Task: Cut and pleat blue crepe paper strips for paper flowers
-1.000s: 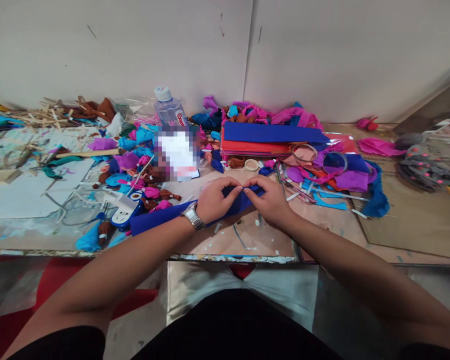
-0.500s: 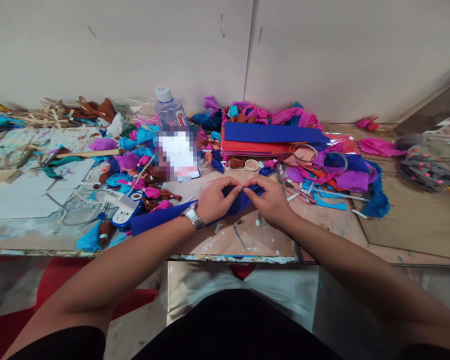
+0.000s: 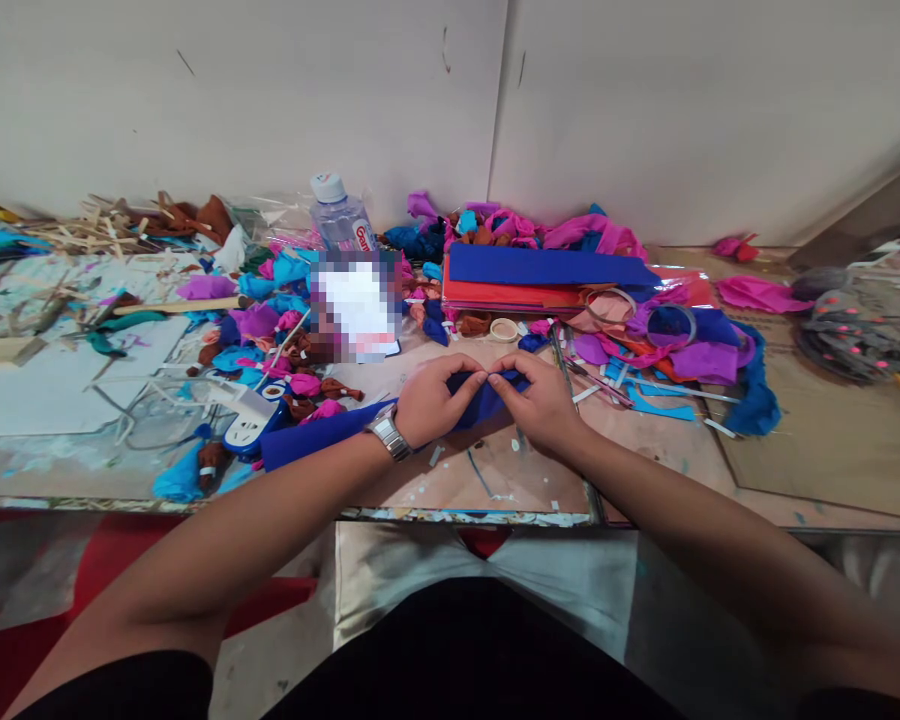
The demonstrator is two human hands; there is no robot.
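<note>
A long strip of dark blue crepe paper (image 3: 322, 437) lies slantwise on the table and runs under my left wrist. My left hand (image 3: 433, 402), below a metal wristwatch (image 3: 387, 436), pinches the strip's right end between thumb and index finger. Meeting it fingertip to fingertip, my right hand (image 3: 538, 402) pinches the same paper. Between the hands a bunched part of the strip shows. The curled lower fingers of both hands are mostly hidden.
A white and blue power strip (image 3: 249, 425) with cables sits left. Behind are a water bottle (image 3: 343, 218), a blurred-out phone (image 3: 356, 305) and stacked blue and red paper (image 3: 547, 268). Tape rolls (image 3: 671, 327) and paper scraps lie right; knotted paper bundles (image 3: 259, 325) crowd the left.
Both hands stay in nearly the same place, still pinching the blue paper. Only a very slight shift of the fingertips shows.
</note>
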